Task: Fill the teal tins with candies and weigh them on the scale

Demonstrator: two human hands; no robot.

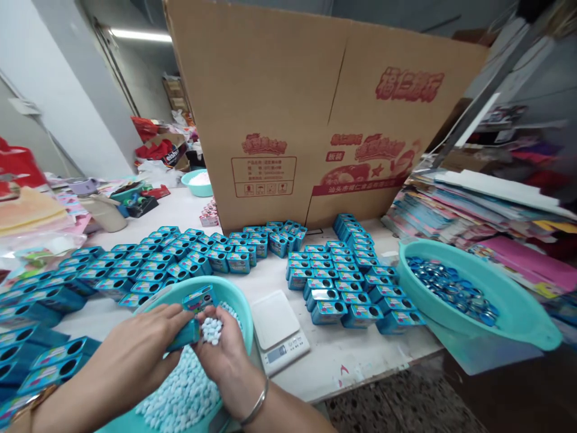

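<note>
My left hand (151, 337) is closed round a small blue candy tin (186, 335), partly hidden by the fingers. Pale blue candies (211, 331) lie heaped in my cupped right hand (228, 355), right beside the tin. Both hands are above a turquoise basin (246, 313), which holds a large pile of loose pale blue candies (180, 391). To the right of the basin sits a white kitchen scale (277, 325) with a small display; its figures are too small to read.
Rows of blue tins with round holes (148, 276) stand left and behind; another block of tins (333, 276) is right of the scale. A turquoise basin (527, 319) holds small shiny blue lids (451, 291). A large cardboard box (279, 84) rises behind. Flat cardboard stacks (487, 204) lie right.
</note>
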